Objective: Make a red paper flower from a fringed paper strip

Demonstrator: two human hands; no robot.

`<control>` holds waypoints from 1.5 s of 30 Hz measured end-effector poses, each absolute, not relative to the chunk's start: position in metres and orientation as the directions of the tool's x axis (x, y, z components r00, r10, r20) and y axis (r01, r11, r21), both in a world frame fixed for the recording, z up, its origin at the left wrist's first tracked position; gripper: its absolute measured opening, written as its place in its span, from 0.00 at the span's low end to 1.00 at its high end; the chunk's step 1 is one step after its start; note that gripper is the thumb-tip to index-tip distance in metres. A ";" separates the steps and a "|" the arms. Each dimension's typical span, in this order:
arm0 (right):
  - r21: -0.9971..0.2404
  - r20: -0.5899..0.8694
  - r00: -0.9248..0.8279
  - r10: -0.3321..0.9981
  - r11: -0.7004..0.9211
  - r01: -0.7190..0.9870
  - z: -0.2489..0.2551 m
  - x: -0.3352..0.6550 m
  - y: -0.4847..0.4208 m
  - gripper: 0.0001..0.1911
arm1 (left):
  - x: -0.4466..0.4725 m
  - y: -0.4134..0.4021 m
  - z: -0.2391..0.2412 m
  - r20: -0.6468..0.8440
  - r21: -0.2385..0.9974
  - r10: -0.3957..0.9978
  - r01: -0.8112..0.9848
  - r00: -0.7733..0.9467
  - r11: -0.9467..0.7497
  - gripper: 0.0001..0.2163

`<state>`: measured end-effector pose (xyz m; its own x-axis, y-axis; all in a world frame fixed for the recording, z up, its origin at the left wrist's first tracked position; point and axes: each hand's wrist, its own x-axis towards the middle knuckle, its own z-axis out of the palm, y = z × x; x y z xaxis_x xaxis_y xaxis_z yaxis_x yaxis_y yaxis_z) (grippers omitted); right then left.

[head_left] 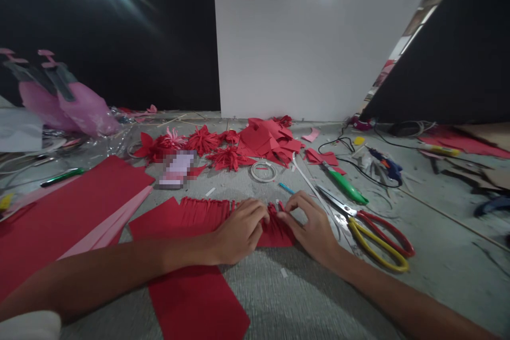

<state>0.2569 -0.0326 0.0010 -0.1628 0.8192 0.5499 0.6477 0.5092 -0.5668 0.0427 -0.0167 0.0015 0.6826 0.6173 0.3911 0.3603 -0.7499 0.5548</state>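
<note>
A strip of red paper (204, 217), its far edge cut into thin fringe, lies flat before me. My left hand (242, 229) rests on the strip with its fingers curled in a pinch at the fringe. Just to its right, my right hand (313, 227) pinches the fringe between thumb and forefinger. Some fringe strands between the two hands are bent and bunched. A plain red sheet (199, 303) is partly under my left forearm. Scissors (360, 223) with one red and one yellow handle lie open at right of my right hand.
Beyond the strip are a roll of white tape (263, 171), red fringed paper flowers (227, 158) and red paper pieces (265, 138). At right lie a green-handled cutter (346, 187) and a blue glue gun (388, 167) with its cord. Large red sheets (75, 212) lie left.
</note>
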 end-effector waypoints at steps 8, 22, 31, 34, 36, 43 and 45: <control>-0.528 0.435 -0.350 0.830 0.550 0.647 -0.018 0.262 -0.021 0.21 | 0.045 -0.018 0.004 0.439 0.469 0.477 0.258 0.761 -0.845 0.14; -0.493 0.455 -0.382 0.804 0.585 0.644 -0.016 0.260 -0.022 0.27 | 0.046 -0.016 -0.005 0.403 0.356 0.421 0.285 0.812 -0.890 0.13; -0.523 0.470 -0.264 0.842 0.507 0.686 -0.013 0.261 -0.024 0.19 | 0.045 -0.015 -0.009 0.415 0.363 0.415 0.270 0.810 -0.892 0.12; -0.538 0.495 -0.177 0.851 0.460 0.706 -0.014 0.263 -0.025 0.16 | 0.046 -0.015 -0.009 0.410 0.373 0.416 0.267 0.811 -0.889 0.12; -0.528 0.531 -0.150 0.834 0.464 0.711 -0.014 0.264 -0.026 0.15 | 0.046 -0.016 -0.006 0.405 0.386 0.420 0.265 0.812 -0.884 0.12; -0.431 0.654 -0.204 0.728 0.580 0.692 -0.008 0.261 -0.035 0.14 | 0.044 -0.020 0.008 0.384 0.426 0.469 0.298 0.795 -0.854 0.18; -0.426 0.663 -0.212 0.718 0.595 0.682 -0.008 0.260 -0.037 0.14 | 0.044 -0.020 0.009 0.387 0.387 0.437 0.287 0.812 -0.876 0.19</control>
